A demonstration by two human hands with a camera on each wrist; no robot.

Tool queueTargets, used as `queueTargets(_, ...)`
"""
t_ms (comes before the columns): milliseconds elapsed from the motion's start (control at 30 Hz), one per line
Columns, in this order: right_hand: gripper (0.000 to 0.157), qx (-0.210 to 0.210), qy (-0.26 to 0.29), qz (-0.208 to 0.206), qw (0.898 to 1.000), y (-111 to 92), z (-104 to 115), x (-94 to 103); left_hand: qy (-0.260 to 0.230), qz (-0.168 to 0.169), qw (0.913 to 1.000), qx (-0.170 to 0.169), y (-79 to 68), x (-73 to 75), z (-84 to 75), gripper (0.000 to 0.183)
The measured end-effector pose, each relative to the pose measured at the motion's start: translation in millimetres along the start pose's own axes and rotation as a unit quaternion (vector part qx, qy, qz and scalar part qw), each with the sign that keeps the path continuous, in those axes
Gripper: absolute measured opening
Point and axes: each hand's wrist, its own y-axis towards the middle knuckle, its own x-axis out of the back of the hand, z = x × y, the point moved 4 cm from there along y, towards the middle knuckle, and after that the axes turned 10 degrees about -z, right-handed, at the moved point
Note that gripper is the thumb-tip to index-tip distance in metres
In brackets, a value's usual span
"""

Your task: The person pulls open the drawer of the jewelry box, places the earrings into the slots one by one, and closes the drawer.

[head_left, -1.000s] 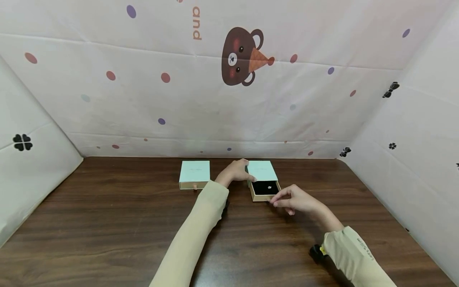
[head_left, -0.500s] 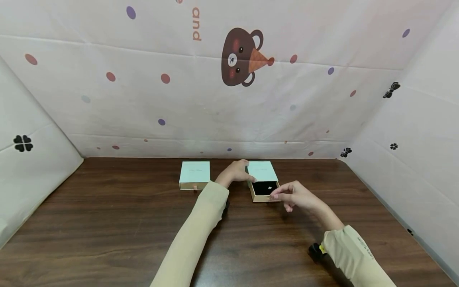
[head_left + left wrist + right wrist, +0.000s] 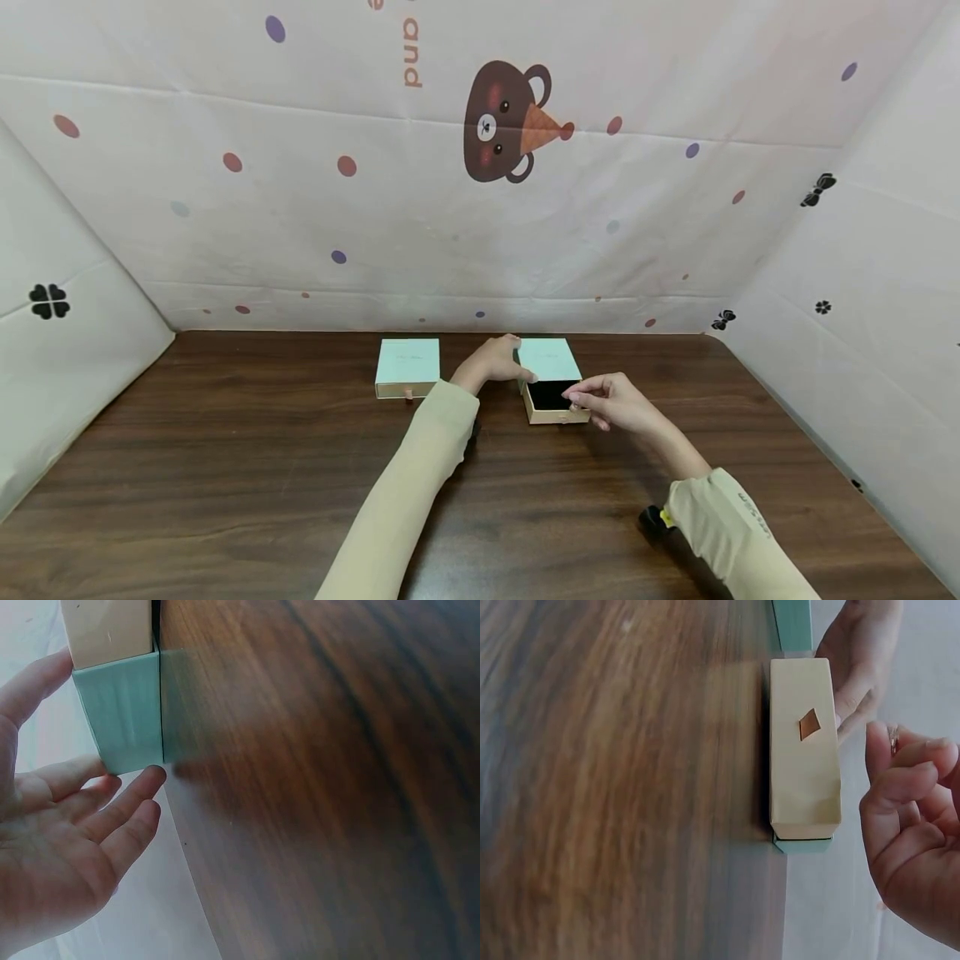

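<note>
A mint-green jewellery box (image 3: 550,358) with its cream drawer (image 3: 558,416) pulled out toward me lies at the back of the table. Black padding (image 3: 546,395) lines the drawer. My left hand (image 3: 491,360) steadies the box from its left side; in the left wrist view, thumb and fingertips touch the mint sleeve (image 3: 124,712). Over the drawer's right front corner, my right hand (image 3: 617,402) pinches a small shiny piece of jewellery (image 3: 893,739) between thumb and fingertips. Its exact kind is too small to tell. A brown tab (image 3: 810,724) shows on the drawer front.
A second mint-green box (image 3: 407,363), shut, with a small tab on its front, lies to the left of my left hand. The dark wooden table (image 3: 247,467) meets a white printed backdrop (image 3: 300,217) behind and at both sides.
The small shiny piece that lay on the black padding is now between my right fingertips. My right hand has risen slightly from the drawer's front edge. The left hand keeps its place.
</note>
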Motion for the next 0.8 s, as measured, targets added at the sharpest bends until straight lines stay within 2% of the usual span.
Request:
queueTargets(333,0.031,-0.024,-0.003,-0.051,0.998,5,2,0.4,-0.006,0.002,1.0000,0.005,-0.8,0.3,-0.5,0.078)
queueTargets(800,0.030,-0.033,0.009,-0.022,0.999,14,6,-5.6,0.009,0.000,0.9999,0.011,0.2,0.5,-0.3,0.078)
